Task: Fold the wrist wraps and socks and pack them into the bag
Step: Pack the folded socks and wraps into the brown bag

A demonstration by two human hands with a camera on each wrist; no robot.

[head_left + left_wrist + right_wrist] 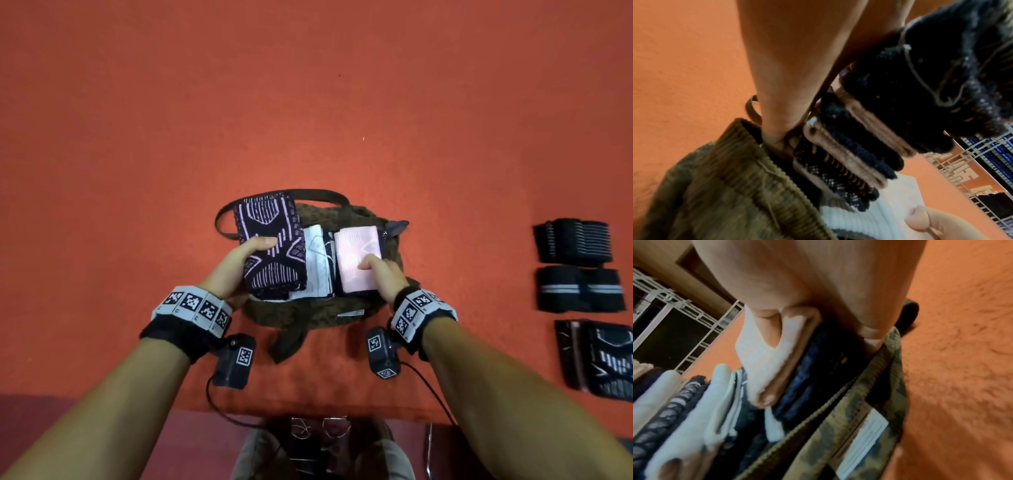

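An olive corduroy bag [308,313] lies open mid-table. My left hand [245,262] grips a folded navy sock bundle with pale stripes [270,240] at the bag's left end, thumb on top. In the left wrist view, the fingers [777,139] curl under the layered bundle [849,154] at the bag's rim [731,170]. My right hand [380,274] pinches a pale pink folded sock [356,253] standing in the bag's right end; the thumb [768,331] presses on its face [764,369]. White folded socks [317,265] stand between the two.
At the right of the orange table lie two folded black wrist wraps [573,241] [579,289] and a dark patterned folded piece [596,358]. The bag's handle [308,195] loops behind it. The table's front edge [308,413] is near my body.
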